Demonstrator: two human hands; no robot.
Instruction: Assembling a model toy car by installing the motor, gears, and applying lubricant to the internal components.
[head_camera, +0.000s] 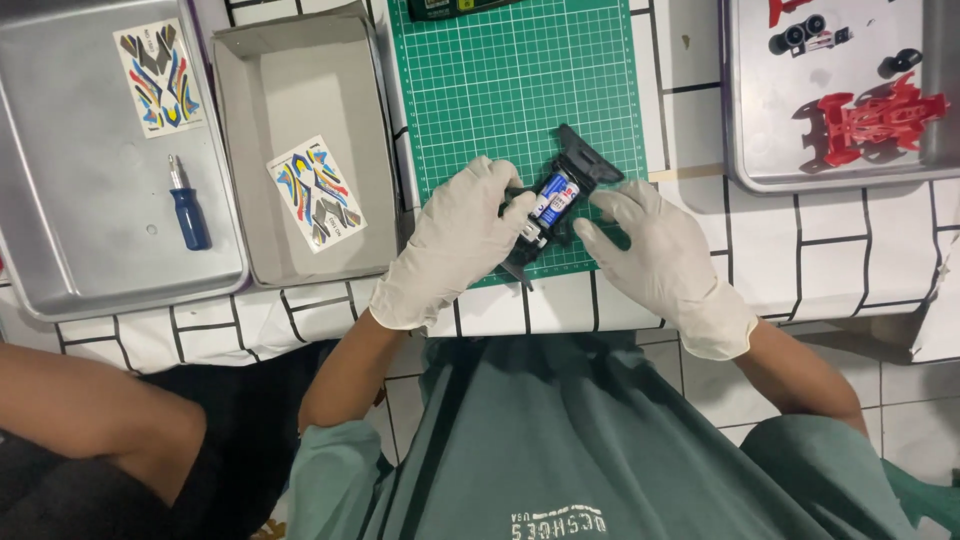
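Observation:
A black toy car chassis (583, 165) lies tilted on the green cutting mat (520, 80), with blue and white batteries (556, 197) showing in its middle. My left hand (455, 240), in a white glove, grips the chassis from its left side, thumb over the batteries. On the right side, my gloved right hand (655, 245) has its fingertips touching the chassis near the mat's front edge.
A metal tray (60, 270) at the left holds a blue-handled screwdriver (187, 208) and a sticker sheet (158, 76). A grey cardboard box (300, 90) holds another sticker sheet (316, 193). A tray (745, 130) at the right holds a red car body (875, 118) and black wheels (800, 35).

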